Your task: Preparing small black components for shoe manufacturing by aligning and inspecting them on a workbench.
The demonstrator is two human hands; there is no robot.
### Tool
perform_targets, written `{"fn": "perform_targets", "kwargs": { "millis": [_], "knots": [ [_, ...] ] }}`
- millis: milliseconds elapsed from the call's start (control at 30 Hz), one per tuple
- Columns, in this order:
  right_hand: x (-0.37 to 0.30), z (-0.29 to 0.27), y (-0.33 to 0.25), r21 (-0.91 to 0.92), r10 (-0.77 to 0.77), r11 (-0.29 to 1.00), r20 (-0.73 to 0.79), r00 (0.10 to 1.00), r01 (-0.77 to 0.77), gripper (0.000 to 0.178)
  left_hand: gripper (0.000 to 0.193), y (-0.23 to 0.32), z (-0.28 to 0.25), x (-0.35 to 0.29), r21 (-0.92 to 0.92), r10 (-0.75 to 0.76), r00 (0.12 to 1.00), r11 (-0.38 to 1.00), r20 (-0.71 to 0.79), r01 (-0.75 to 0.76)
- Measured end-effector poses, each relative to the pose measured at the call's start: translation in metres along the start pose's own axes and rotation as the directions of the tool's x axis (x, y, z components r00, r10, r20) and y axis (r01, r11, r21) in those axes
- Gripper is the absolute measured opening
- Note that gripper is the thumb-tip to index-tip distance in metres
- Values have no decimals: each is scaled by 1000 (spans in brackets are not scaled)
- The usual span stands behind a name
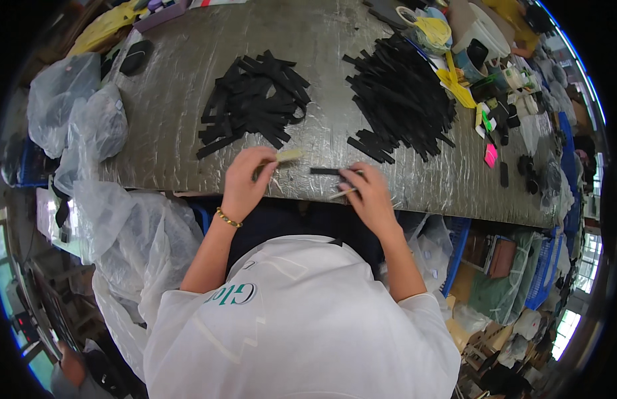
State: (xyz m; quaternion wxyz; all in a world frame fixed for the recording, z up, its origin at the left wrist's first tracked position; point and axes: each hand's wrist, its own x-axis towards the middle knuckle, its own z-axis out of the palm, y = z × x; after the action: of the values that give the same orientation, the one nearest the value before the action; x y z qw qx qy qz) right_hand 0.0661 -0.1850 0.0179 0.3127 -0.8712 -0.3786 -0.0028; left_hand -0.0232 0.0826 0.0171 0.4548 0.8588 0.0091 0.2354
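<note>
Close to the table's near edge, my left hand (247, 176) has its fingers closed on a small pale-yellow flat piece (289, 155), whose exact kind I cannot make out. My right hand (370, 197), slightly blurred, pinches a short black strip (324, 171) that points toward the left. From the same hand sticks out a thin light-coloured stick-like tool (342, 194), partly hidden by the fingers. Beyond my left hand lies a loose heap of black strips (255, 100), some of them curled. A denser pile of straight black strips (403, 100) lies beyond my right hand.
The metal-grey table (322, 40) carries crumpled clear plastic bags (79, 110) at the left and a black pouch-like object (136, 58). At the right are a yellow tool (457, 83), a pink tag (491, 155) and containers. Blue crates (459, 249) stand below the table.
</note>
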Motion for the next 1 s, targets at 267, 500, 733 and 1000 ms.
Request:
{"fn": "perform_targets", "kwargs": {
  "millis": [267,500,733,1000],
  "knots": [
    [56,42,-24,-70,-151,987,-95,984,145,23,13,-10,-23,0,-6,-98,957,995,-272,100],
    [82,89,-47,-72,-142,989,-179,973,131,21,13,0,-18,-3,-20,-99,958,995,-268,97],
    [34,27,-13,-12,-114,993,-30,993,114,16,16,1,-2,-7,21,32,999,999,-8,-32],
    [19,6,-14,61,57,997,-39,998,-55,25,15,6,35,0,102,139,974,982,176,-159]
  ]
}}
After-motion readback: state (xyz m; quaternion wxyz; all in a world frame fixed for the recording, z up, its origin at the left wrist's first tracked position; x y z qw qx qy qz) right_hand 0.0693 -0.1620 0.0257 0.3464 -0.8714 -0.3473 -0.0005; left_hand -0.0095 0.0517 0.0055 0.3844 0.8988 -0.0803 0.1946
